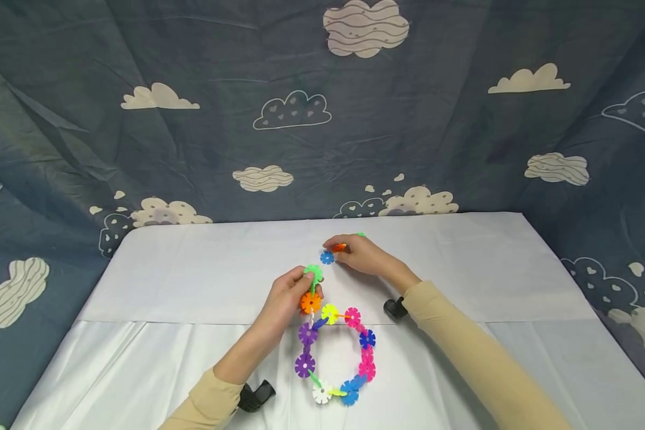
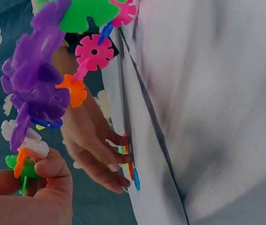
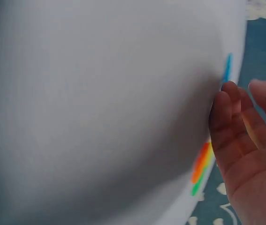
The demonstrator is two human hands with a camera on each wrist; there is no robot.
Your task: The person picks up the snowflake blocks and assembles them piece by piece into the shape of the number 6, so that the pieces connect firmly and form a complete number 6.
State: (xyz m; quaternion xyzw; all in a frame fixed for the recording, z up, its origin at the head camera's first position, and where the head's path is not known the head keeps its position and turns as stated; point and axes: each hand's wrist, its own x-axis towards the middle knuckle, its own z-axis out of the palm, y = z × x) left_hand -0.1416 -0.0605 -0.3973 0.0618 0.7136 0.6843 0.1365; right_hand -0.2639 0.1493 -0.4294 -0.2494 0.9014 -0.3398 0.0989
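Note:
My left hand (image 1: 286, 297) pinches a green flower-shaped interlocking disc (image 1: 314, 273) between thumb and fingers. An orange disc (image 1: 310, 303) joins it to a chain of many-coloured discs (image 1: 304, 365), which forms a ring towards the front in the head view. Whether the ring's lower part touches the table cannot be told. Farther back, my right hand (image 1: 364, 258) reaches over loose discs, its fingers loosely bent and the thumb apart in the right wrist view. Beside its fingertips are a blue disc (image 1: 326, 257) and an orange one (image 1: 339, 246). A green piece (image 1: 361, 234) shows partly behind the hand.
White cloth covers the table (image 1: 193, 269), with a seam or fold running across it. Behind rises a dark curtain (image 1: 215, 149) printed with clouds. Black wrist cameras (image 1: 257, 395) are strapped at both cuffs.

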